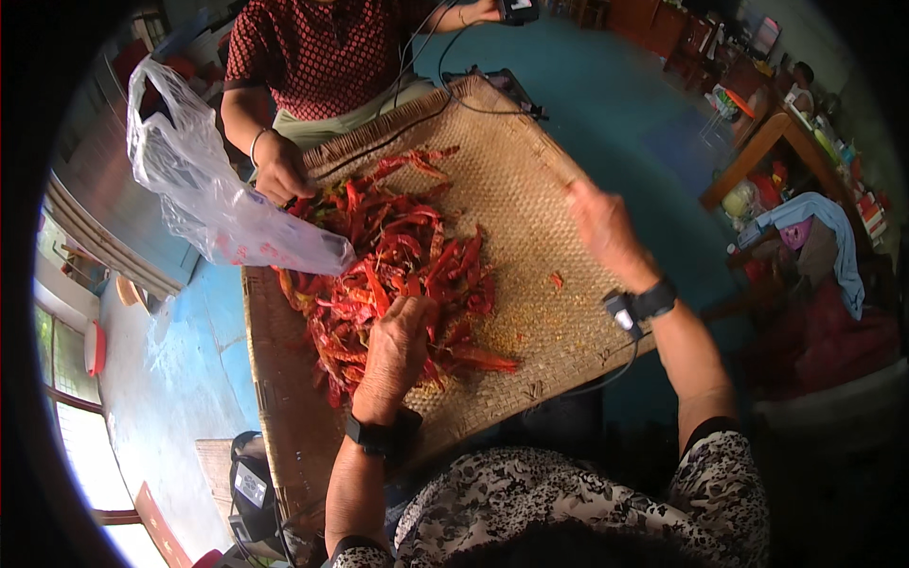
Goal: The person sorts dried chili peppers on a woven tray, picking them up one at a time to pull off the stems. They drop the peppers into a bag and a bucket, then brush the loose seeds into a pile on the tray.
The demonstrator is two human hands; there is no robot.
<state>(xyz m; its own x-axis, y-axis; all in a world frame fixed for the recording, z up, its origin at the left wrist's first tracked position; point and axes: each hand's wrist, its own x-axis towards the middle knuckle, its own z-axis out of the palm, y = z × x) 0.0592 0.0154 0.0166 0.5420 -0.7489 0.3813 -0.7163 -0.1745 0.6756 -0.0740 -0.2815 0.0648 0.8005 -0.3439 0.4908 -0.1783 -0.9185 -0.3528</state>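
A heap of dried red chilies (350, 322) lies on a woven mat tray (530, 180). At the heap's near side my left hand (398, 343) is closed, its fingertips pinching a dried red chili (377, 292) that sticks up beyond them. My right hand (611, 235) is over the tray's right edge, away from the heap; motion smears its fingers, so their state is unclear. Across the tray, another person's hand (282, 168) reaches to the heap's far side, beside a clear plastic bag (227, 204) that partly covers the chilies.
Loose yellow seeds (530, 322) and a small chili piece (557, 280) lie on the tray's right part. A cable (620, 374) runs from my right wrist device (620, 312). The co-worker's cables cross the tray's far edge. A wooden frame with cloth (824, 213) stands at right.
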